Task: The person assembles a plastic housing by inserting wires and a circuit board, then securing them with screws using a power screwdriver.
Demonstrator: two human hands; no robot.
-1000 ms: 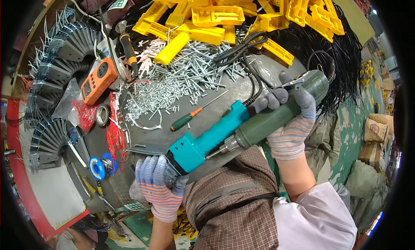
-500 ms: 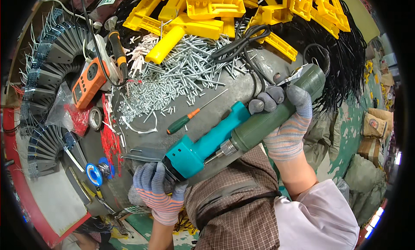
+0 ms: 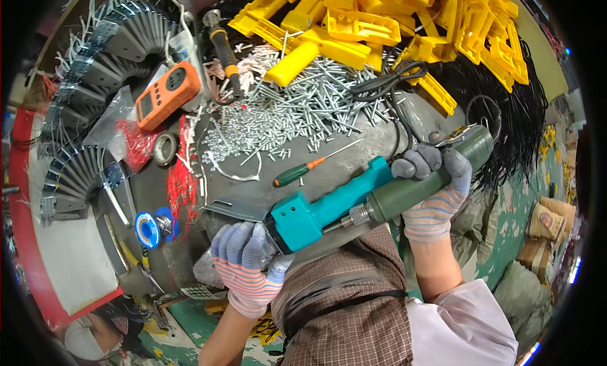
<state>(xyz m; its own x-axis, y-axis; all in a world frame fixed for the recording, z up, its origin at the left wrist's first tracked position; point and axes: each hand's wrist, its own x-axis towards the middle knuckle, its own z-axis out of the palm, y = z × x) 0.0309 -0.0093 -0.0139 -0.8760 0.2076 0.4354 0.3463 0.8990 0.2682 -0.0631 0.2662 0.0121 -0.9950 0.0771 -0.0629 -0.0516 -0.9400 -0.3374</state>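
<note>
My right hand (image 3: 439, 195), in a striped glove with grey fingertips, is closed around a dark green electric screwdriver (image 3: 398, 192). Its bit reaches the lower side of a teal plastic tool housing (image 3: 296, 222), though the tip's exact seat is hard to see. My left hand (image 3: 248, 265), gloved alike, grips the housing's black end, beside a flat metal plate (image 3: 237, 209). A clear plastic bag (image 3: 207, 270) lies partly under that hand. Just beyond the housing rests a small screwdriver (image 3: 294, 174) with a green and orange handle.
Loose screws (image 3: 297, 103) cover the table's middle, with yellow plastic housings (image 3: 363, 28) heaped behind. To the left are an orange meter (image 3: 167, 95), a soldering iron (image 3: 224, 53), a solder spool (image 3: 148, 230) and stacked metal plates (image 3: 114, 81). Black cables (image 3: 515, 107) hang at the right.
The whole view has shifted and turned slightly, so the table things appear farther right. Both hands keep their grips, and the electric screwdriver still meets the teal housing.
</note>
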